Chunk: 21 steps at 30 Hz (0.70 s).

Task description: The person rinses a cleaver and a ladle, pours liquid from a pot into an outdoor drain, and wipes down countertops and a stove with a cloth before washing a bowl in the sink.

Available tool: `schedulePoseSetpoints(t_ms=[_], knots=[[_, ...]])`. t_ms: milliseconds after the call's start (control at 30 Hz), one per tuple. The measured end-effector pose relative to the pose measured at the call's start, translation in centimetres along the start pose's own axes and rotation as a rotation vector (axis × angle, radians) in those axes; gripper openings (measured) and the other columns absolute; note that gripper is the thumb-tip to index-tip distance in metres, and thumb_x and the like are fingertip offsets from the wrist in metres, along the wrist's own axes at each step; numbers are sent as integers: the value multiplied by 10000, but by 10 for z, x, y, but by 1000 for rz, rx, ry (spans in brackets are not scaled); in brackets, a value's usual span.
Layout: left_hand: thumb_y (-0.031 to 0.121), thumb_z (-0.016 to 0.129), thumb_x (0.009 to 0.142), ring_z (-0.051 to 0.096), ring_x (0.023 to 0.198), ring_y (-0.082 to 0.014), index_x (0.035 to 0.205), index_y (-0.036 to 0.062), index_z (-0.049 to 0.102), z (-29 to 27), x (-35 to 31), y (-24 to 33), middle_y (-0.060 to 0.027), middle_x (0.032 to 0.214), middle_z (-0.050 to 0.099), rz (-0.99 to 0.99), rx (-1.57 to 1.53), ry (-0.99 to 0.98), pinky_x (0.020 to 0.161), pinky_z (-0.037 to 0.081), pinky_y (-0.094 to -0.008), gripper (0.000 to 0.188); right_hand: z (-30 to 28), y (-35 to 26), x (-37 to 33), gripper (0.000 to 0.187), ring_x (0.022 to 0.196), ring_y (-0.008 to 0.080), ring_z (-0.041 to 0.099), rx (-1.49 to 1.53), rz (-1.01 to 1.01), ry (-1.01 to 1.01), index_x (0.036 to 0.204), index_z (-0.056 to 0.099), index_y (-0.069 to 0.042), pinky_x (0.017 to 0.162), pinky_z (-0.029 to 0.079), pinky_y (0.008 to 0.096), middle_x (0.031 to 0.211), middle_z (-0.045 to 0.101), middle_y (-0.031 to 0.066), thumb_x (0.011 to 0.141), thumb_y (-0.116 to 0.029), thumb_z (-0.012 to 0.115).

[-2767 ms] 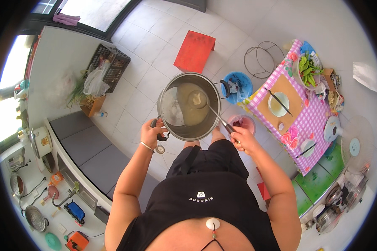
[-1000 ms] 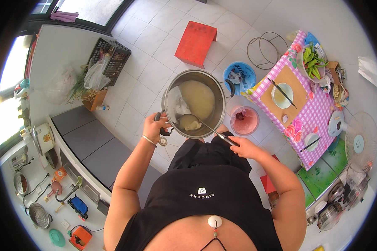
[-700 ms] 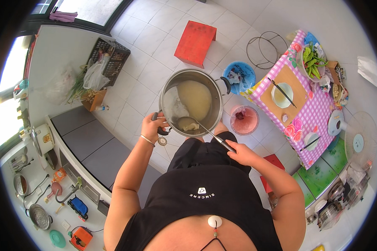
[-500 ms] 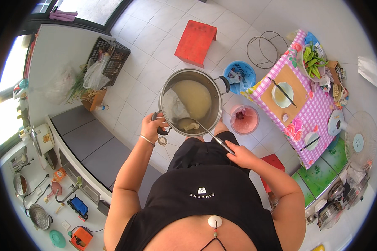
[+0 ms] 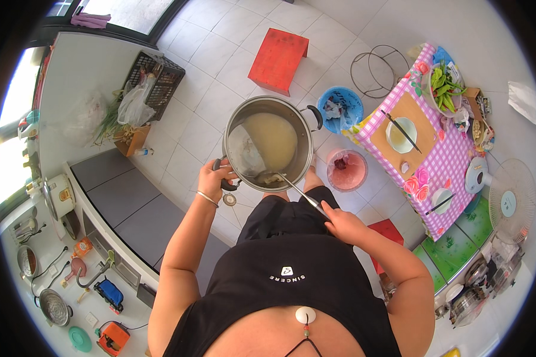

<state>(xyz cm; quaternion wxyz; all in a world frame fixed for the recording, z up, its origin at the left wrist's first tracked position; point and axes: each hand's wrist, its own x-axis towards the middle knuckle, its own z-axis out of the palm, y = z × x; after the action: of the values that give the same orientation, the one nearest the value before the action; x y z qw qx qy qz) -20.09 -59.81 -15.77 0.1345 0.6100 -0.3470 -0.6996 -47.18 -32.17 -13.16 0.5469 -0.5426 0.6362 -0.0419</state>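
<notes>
A deep metal pot point(image 5: 304, 156) with two dark handles is held out in front of my body. My left hand point(image 5: 211, 177) is closed round its near-left handle. Pale yellowish liquid point(image 5: 277, 138) lies inside; a greyish-white patch point(image 5: 243, 150) covers its left part, and I cannot tell whether it is glare or something solid. Closed on the metal handle of a ladle point(image 5: 304, 195) is my right hand point(image 5: 344, 225). The ladle slants over the pot's near rim, its head low at the near side among pale pieces point(image 5: 273, 177), partly hidden.
Beyond the pot stands a red stool point(image 5: 277, 58). To its right are a blue basket point(image 5: 341, 107), a pink bin point(image 5: 346, 171) and a wire rack point(image 5: 378, 70) on the floor. A checked-cloth table point(image 5: 452, 199) holds a bowl with chopsticks point(image 5: 401, 134). A grey-topped counter point(image 5: 143, 220) runs along the left.
The pot has shifted slightly left, with both hands moving along. The ladle's head shows less clearly than before, and its handle has moved a little up and left.
</notes>
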Motion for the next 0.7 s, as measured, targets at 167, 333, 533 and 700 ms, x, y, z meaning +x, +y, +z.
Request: schedulePoseSetpoints(t_ms=[167,333,533,700], knots=[[-84,485,690,662,700,-267,1018,-106,508,4,-1,1,-204,864,631,4,-17,13,498,457,-280,330,1,0,-5,593,727,367,600,-75,0,18,1356,301,-20,629,498,446,843,572,194,845,-192,548],[-85,487,694,656,679,-255,1015,-106,514,6,1,1,-198,852,630,-2,-18,14,497,455,-279,323,-1,2,-5,591,740,372,596,-23,-8,29,1355,304,-17,644,492,449,853,576,198,845,-193,544],[-114,435,656,672,751,-314,1014,-99,492,7,4,2,-244,908,630,-12,15,19,498,455,-279,363,-5,1,0,507,737,343,591,242,-52,136,1302,389,-1,640,473,422,817,580,191,845,-172,525],[-111,441,668,673,752,-310,1015,-97,496,10,5,2,-240,907,630,-3,36,1,495,458,-275,352,-40,-8,8,302,452,114,454,1010,290,-183,1137,516,-4,391,350,249,714,536,64,868,-140,495]])
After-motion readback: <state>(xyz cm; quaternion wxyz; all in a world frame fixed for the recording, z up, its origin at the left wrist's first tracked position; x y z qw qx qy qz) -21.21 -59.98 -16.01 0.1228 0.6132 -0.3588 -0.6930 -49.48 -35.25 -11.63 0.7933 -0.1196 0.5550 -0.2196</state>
